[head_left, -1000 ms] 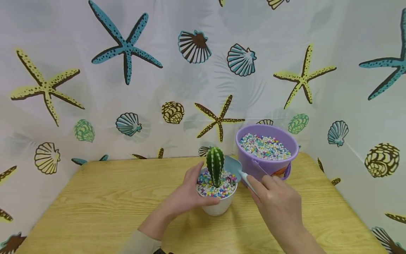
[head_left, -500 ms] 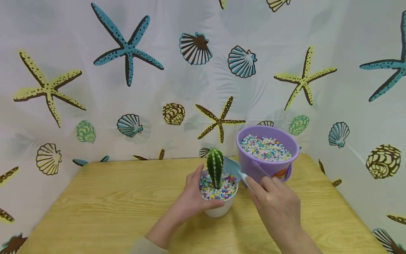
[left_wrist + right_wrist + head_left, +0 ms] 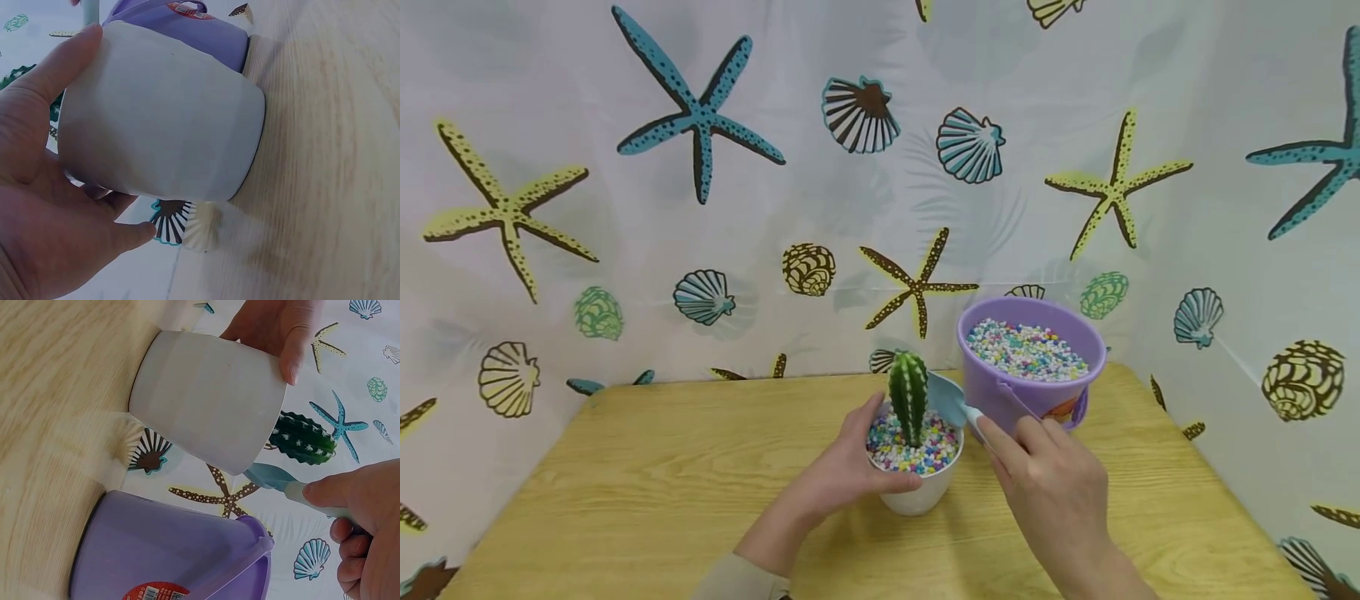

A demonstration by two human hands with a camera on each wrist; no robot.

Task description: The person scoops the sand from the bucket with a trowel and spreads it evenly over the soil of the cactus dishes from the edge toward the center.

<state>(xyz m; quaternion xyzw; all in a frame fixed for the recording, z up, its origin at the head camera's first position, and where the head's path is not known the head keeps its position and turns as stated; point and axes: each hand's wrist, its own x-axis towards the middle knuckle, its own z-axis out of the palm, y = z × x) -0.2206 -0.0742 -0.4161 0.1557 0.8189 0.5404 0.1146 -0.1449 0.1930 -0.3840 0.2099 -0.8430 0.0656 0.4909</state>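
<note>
A green cactus [image 3: 908,396] stands upright in a white pot [image 3: 917,493], among small multicoloured beads [image 3: 898,450]. My left hand [image 3: 853,467] grips the pot by its rim, thumb along the near side and fingers at the far left. In the left wrist view the pot [image 3: 162,112] stands on the table. My right hand [image 3: 1056,475] holds a light blue toy shovel [image 3: 947,398] by its pale handle, index finger stretched along it. The blade rests at the pot's right rim, over the beads beside the cactus. The right wrist view shows the shovel [image 3: 272,475] at the rim's edge.
A purple bucket [image 3: 1007,402] filled with similar beads [image 3: 1026,350] stands close behind the shovel, at the back right of the wooden table [image 3: 700,467]. Its handle hangs down at the front. A white cloth [image 3: 730,208] printed with starfish and shells encloses the back and sides.
The shovel blade has turned slightly at the pot's right rim and now shows narrower. My left thumb has shifted a little along the rim. The bucket has stayed in place.
</note>
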